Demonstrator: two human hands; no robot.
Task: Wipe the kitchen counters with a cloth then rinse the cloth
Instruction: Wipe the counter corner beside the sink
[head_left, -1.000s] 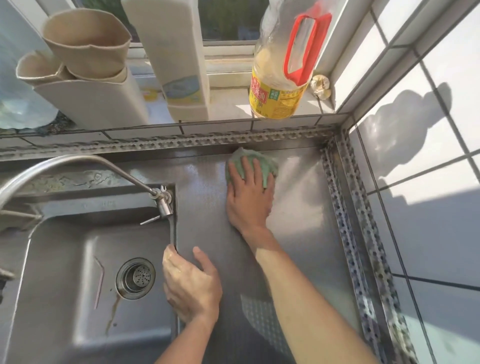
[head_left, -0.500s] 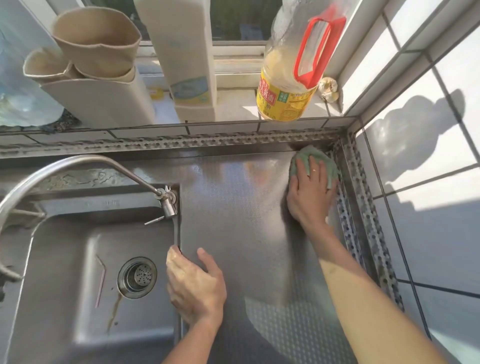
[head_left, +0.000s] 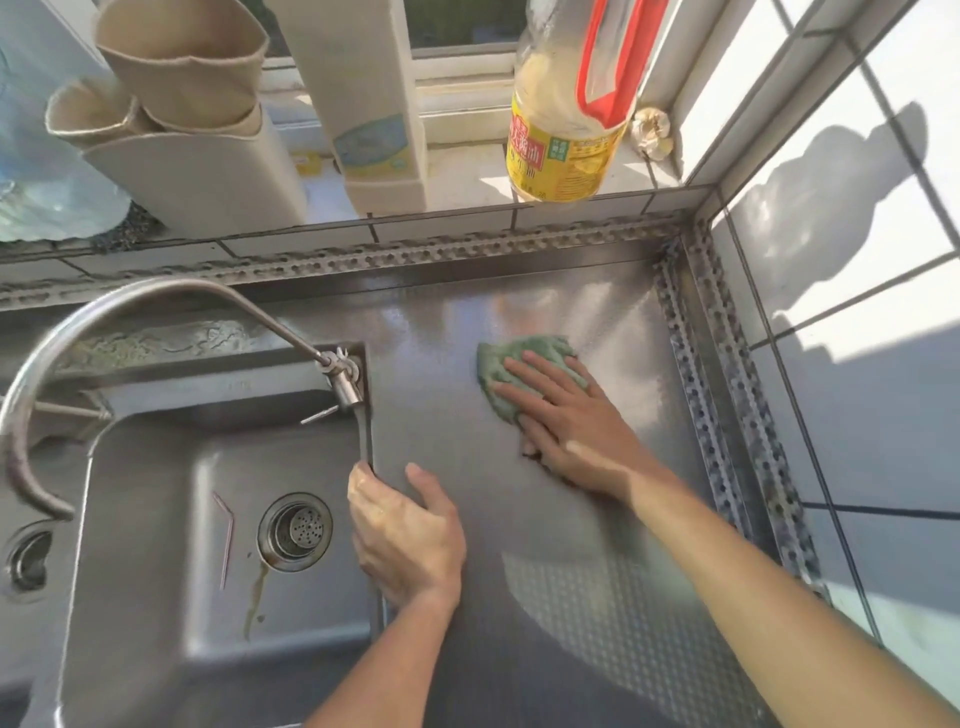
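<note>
A green cloth (head_left: 501, 366) lies flat on the steel counter (head_left: 613, 597), right of the sink. My right hand (head_left: 569, 415) presses down on it with fingers spread, covering its near right part. My left hand (head_left: 408, 535) rests on the sink's right rim, fingers curled over the edge and thumb on the counter. The steel sink (head_left: 156, 519) lies to the left, with a drain strainer (head_left: 296, 530) in its floor. A curved faucet (head_left: 171, 306) arches over it, its spout end near the sink's back right corner.
The tiled sill behind holds a cooking oil bottle (head_left: 566, 150) with a red handle, a tall white container (head_left: 363, 104), a beige utensil holder (head_left: 197, 156) and a garlic bulb (head_left: 652, 132). A tiled wall (head_left: 857, 312) borders the counter on the right. A thin straw (head_left: 227, 540) lies in the sink.
My right hand slid the cloth from the back middle to the back right corner, then toward me and left to the counter's middle. My left hand stayed on the sink rim.
</note>
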